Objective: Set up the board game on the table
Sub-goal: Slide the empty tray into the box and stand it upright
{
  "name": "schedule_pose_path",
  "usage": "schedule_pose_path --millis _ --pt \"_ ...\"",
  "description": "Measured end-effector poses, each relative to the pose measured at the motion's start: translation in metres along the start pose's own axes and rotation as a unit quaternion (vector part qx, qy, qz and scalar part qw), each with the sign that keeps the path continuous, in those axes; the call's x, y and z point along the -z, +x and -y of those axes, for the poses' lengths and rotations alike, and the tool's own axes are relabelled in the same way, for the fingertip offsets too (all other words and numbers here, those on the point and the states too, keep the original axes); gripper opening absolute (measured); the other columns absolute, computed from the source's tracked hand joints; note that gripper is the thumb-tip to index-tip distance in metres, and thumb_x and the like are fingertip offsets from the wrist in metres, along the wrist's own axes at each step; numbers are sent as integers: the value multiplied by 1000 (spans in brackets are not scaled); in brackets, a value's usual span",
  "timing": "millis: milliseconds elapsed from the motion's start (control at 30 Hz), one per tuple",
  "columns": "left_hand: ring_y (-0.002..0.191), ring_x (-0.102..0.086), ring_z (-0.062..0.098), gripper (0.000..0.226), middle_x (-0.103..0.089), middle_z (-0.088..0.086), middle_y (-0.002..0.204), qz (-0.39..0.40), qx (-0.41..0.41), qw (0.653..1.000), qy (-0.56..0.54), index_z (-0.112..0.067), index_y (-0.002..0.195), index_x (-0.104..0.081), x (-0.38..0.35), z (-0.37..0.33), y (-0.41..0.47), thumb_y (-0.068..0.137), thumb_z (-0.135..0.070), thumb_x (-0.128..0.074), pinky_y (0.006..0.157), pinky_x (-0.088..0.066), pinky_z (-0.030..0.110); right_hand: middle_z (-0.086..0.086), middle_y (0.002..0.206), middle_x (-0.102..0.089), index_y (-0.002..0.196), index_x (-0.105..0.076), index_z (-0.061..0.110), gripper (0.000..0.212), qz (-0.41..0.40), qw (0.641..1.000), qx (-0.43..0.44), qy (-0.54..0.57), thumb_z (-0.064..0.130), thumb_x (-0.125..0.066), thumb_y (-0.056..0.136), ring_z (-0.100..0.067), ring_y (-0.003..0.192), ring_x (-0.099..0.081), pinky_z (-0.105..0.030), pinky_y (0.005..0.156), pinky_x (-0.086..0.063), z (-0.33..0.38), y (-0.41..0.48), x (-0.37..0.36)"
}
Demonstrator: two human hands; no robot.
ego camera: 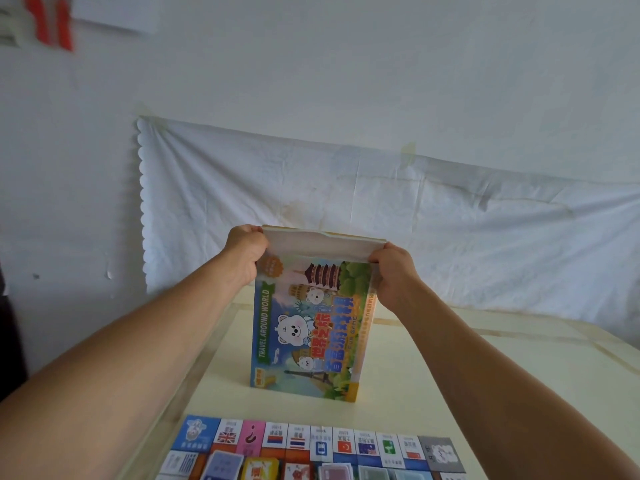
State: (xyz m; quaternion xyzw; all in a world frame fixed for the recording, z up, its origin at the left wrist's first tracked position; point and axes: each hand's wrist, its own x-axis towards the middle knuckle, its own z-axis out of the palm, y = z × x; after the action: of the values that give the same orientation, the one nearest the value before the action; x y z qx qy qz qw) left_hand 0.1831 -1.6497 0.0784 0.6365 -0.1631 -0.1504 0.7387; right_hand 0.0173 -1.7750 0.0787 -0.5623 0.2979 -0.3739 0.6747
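Cream-coloured desk [433, 358] fills the lower half of the head view, and the game box [311, 327] stands upright on it at the centre of the frame. Its printed front faces the camera, showing cartoon bears, a pagoda and the words "TRAVEL AROUND WORLD" running sideways up its left edge. Across the top of the box lies a pale flap.

Both bare forearms reach in from the lower corners of the frame. The left hand [247, 251] is at the box's upper left corner with its fingers curled round that end of the flap. The right hand [394, 271] is at the upper right corner, its fingers clamped on the flap's other end and on the side of the box. The bottom edge of the box rests on the desk.

Along the lower edge of the frame lies the game board [311, 445], flat on the desk and apart from the box. Its far row of squares carries flags and symbols. Several card stacks sit on the board, among them a blue stack [223, 465] and a yellow stack [259, 469]; their bottoms are cut off by the frame.

Behind the desk a wrinkled white cloth [346, 202] with a scalloped left edge is taped to the pale wall. A blurred red strip [48, 19] hangs in the upper left of the frame.
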Motion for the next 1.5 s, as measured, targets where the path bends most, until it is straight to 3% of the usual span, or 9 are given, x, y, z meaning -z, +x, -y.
schedule_pose_path --millis 200,300,467,600,800,1033,1300,1500 --pt "71 -54 19 32 -58 9 86 76 2 992 -97 -16 88 -59 6 3 -12 89 8 -38 48 -44 25 -9 86 -60 100 -60 7 31 32 999 3 4 -10 -36 92 -19 72 -60 -28 51 -49 1 0 6" --pt "80 -52 18 36 -61 6 98 135 -21 985 -109 -21 92 -64 12 4 -12 86 3 -38 58 -44 27 -8 88 -60 89 -62 13 37 19 999 29 -16 -13 -35 90 -18 74 -58 -27 52 -48 1 2 3" --pt "74 -53 17 10 -60 3 80 208 -50 973 -85 -20 80 -60 17 9 -11 85 -18 -52 61 -41 26 -8 91 -59 91 -64 15 29 85 994 40 47 -6 -44 88 -21 77 -58 -30 56 -50 -2 3 12" --pt "73 -59 16 12 -64 2 77 201 -74 975 -57 -17 85 -60 19 13 -6 91 -7 -55 57 -45 25 -4 85 -60 96 -63 15 14 135 988 79 15 5 -55 89 -18 76 -58 -32 63 -46 -5 4 19" --pt "85 -61 16 13 -65 6 93 187 -140 972 25 -18 92 -67 26 17 -5 91 -9 -58 66 -49 24 -9 88 -65 89 -68 12 11 100 980 143 -100 6 -60 89 -24 83 -62 -37 70 -49 -7 9 24" --pt "85 -64 13 12 -70 4 89 141 -204 967 55 -17 87 -72 28 21 -5 87 -8 -65 64 -52 13 -4 83 -67 85 -70 15 12 83 959 203 -180 6 -62 88 -14 76 -63 -19 60 -47 -4 9 24" --pt "94 -61 6 11 -67 -4 100 150 -241 957 54 -11 89 -71 29 29 -8 82 -3 -68 71 -52 11 4 89 -68 98 -72 15 14 68 907 290 -299 16 -59 91 -3 79 -59 -11 62 -41 -13 8 32" --pt "101 -60 8 13 -66 -4 105 144 -257 954 58 -13 87 -71 29 34 -5 81 -1 -69 71 -52 12 2 104 -61 102 -73 10 20 70 880 339 -327 3 -64 85 -13 94 -58 -19 81 -48 -22 13 37"
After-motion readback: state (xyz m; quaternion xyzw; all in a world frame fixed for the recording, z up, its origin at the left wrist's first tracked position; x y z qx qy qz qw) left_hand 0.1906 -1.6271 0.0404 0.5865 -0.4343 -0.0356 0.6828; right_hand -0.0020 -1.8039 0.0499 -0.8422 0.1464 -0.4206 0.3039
